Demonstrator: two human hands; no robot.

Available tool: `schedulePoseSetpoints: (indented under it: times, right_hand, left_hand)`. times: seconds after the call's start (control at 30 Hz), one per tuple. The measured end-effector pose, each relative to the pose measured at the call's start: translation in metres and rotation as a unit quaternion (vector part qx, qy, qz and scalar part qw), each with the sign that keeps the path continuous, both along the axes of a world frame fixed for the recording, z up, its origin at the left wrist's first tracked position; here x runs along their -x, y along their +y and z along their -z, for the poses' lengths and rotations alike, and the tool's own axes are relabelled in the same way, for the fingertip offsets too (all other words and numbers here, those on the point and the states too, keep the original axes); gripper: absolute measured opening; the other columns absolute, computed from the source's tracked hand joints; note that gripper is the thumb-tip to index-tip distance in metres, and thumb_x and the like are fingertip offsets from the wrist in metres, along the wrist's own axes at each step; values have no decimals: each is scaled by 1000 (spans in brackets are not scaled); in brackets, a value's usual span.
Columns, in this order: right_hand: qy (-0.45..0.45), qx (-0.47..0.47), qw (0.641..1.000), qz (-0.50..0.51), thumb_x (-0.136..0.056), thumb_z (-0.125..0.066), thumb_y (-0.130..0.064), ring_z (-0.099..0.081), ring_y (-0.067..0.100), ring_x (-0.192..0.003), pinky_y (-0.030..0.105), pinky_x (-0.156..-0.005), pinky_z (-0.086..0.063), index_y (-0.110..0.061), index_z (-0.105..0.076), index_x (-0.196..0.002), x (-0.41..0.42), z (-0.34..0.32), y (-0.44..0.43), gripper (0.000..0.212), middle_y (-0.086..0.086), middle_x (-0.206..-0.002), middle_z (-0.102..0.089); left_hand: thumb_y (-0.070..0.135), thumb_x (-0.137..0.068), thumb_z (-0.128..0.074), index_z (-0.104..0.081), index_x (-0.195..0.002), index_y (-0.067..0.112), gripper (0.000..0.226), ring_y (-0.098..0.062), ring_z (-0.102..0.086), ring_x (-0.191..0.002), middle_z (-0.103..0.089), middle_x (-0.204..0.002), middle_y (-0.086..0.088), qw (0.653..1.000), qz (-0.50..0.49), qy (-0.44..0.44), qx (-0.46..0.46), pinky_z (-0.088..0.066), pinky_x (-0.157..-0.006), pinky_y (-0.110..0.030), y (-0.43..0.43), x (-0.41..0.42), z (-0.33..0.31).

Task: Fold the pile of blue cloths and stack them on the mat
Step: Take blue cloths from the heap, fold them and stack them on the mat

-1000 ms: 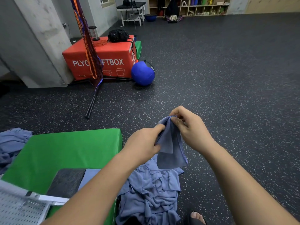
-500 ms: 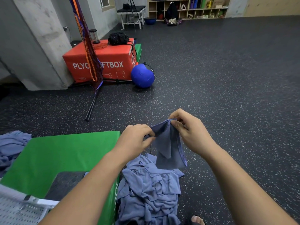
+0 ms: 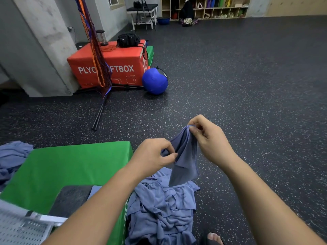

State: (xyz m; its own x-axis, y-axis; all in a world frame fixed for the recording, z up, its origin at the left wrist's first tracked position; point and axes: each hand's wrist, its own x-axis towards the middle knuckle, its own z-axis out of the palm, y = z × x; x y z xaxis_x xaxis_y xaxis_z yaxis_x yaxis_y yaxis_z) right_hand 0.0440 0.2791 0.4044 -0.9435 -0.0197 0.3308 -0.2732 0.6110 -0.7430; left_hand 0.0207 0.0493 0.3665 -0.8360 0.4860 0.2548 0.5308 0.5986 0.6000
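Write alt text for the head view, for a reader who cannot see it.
The left hand and right hand pinch a blue cloth above a crumpled pile beside a green mat; an orange box and blue ball sit behind.

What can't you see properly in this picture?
All in the head view:
Pile: the bottom edge cuts it off, so the cloths cannot be counted.
Cloth: its held corners hide inside the left hand and right hand.
Box: the hanging net covers its middle letters.
Shelves: too small to name what is inside.
Foot: cut off by the bottom edge.
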Motion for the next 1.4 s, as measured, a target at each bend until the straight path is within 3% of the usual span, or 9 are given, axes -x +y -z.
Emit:
schedulePoseSetpoints:
  times: [0.23,0.37,0.53,0.67,0.77,0.9,1.07,1.27,1.4]
  right_hand:
    - [-3,25,1000,17,-106,-64,-17,-52,3,-70,15,-65,-38,-24,-63,-101,0,-1,-2,9,-8,-78,-61]
    - [2,35,999,16,-106,-64,-17,-53,4,-71,16,-66,-39,-26,-63,-101,0,-1,-5,11,-6,-80,-63]
    - [8,27,999,19,-106,-64,-18,-52,5,-70,20,-67,-41,-27,-63,-100,0,-2,1,12,-4,-80,-63]
    - [11,35,999,13,-106,-64,-18,-51,4,-70,18,-67,-40,-27,-63,-100,-1,-2,1,12,-5,-80,-61]
    - [11,26,1000,13,-106,-64,-17,-51,5,-71,17,-66,-40,-26,-62,-100,0,-1,0,11,-4,-80,-62]
    - [4,8,999,40,-106,-63,-16,-53,4,-72,13,-64,-37,-25,-61,-99,4,2,9,11,-6,-79,-63]
    - [-15,-22,998,54,-106,-61,-15,-56,-2,-81,10,-66,-37,-25,-60,-99,7,8,16,12,-10,-86,-66]
    - [-34,-64,997,27,-109,-57,-19,-58,16,-88,36,-76,-42,-28,-58,-100,9,14,16,12,-8,-91,-66]
    - [-53,-88,994,23,-110,-54,-20,-58,22,-94,42,-83,-45,-29,-55,-99,10,16,17,14,-11,-92,-65]
  left_hand:
    - [86,-73,-71,-68,-90,31,58,-5,-62,-85,-64,-92,19,997,-42,50,40,-53,-79,-35,2,-3,1]
    - [78,-76,-73,-70,-94,30,51,-5,-62,-87,-63,-94,18,999,-28,35,18,-54,-82,-38,14,-6,10]
    - [53,-77,-78,-63,-80,30,27,-6,-61,-83,-64,-84,17,998,-50,16,-27,-52,-79,-39,16,-7,13]
    - [56,-75,-76,-61,-84,34,28,-7,-59,-81,-61,-85,16,998,-55,17,-16,-50,-76,-36,14,-4,14]
    - [45,-79,-77,-59,-79,36,20,-9,-58,-76,-60,-78,15,999,-33,6,-15,-51,-75,-41,13,-4,12]
    - [41,-89,-80,-67,-78,27,22,-8,-61,-70,-67,-73,10,998,-31,-15,-50,-50,-71,-34,5,-3,2]
    - [45,-91,-82,-67,-73,21,34,-2,-44,-54,-61,-57,7,993,-48,-42,-96,-40,-57,-28,-11,-1,-7]
    - [57,-93,-74,-53,-65,17,52,-6,-36,-46,-47,-46,11,992,-76,3,-97,-31,-49,-23,-20,1,-19]
    - [62,-99,-63,-44,-67,18,58,-16,-40,-48,-48,-49,-1,993,-95,43,-57,-37,-53,-35,-24,7,-18]
